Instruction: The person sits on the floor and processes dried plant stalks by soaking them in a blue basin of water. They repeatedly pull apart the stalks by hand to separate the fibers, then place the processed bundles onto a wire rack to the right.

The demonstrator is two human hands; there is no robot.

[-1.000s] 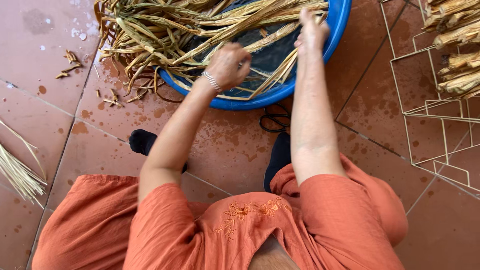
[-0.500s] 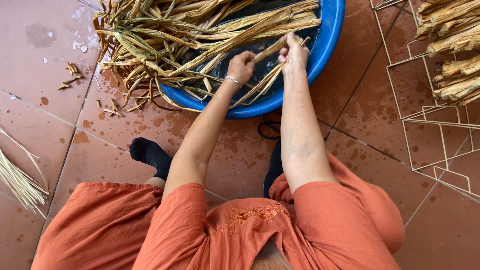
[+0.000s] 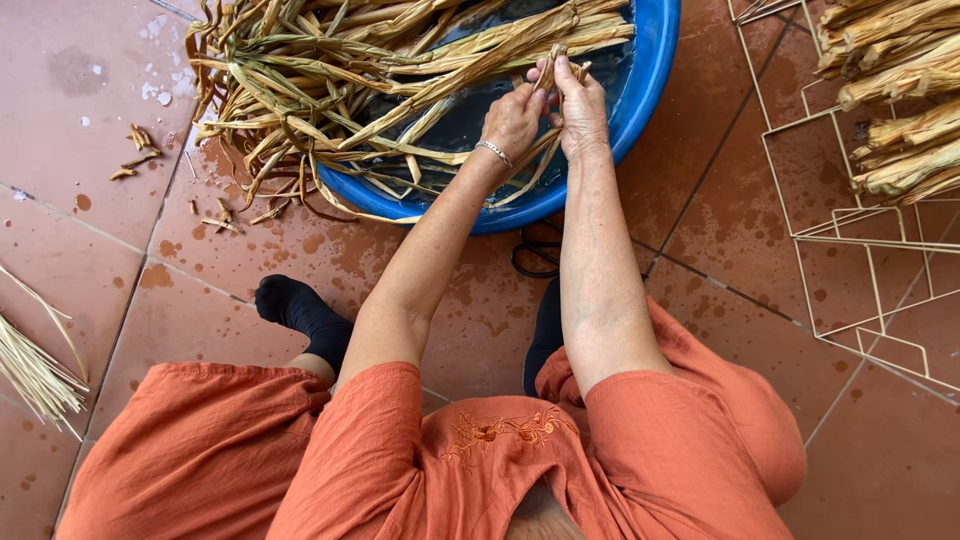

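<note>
Drawing together since half a second ago, the left hand (image 3: pixel 513 118) and right hand (image 3: pixel 580 105) now meet over the round blue plastic basin (image 3: pixel 655 75), both pinching one dried tan leaf strip (image 3: pixel 553 62) between closed fingers; earlier they sat slightly apart. Inside the basin lie dark water and a tangled heap of long dried straw-coloured leaves (image 3: pixel 330 70), spilling over its left rim. Right of the basin stands a white wire rack (image 3: pixel 860 250) carrying bundled dried stalks (image 3: pixel 900 90).

both hands (image 3: pixel 548 108) now pinched together on one leaf strip (image 3: pixel 556 56), were apart.
</note>
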